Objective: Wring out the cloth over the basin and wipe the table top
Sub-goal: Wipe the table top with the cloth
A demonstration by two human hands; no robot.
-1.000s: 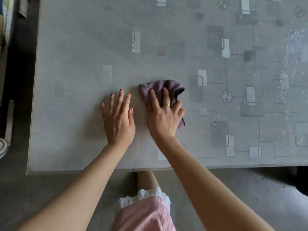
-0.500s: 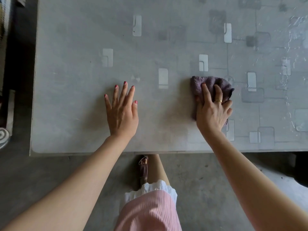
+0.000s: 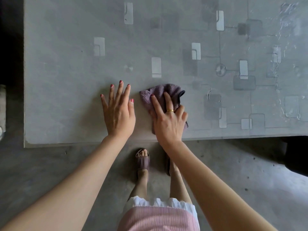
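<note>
Fingers (image 3: 157,105) of right hand (image 3: 168,125) spread flat on cloth (image 3: 160,91), left hand (image 3: 119,114) flat on table (image 3: 66,80)

Left hand (image 3: 118,114) flat on the table top (image 3: 66,80) near its front edge, cloth (image 3: 160,91) just right of it, right hand (image 3: 168,124) pressing on the cloth, sandalled foot (image 3: 143,161) on the floor (image 3: 50,164) before the edge.

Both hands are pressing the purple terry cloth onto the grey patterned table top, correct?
Not quite: the head view shows only the right hand pressing the purple terry cloth onto the grey patterned table top; the left hand lies flat beside it.
</note>
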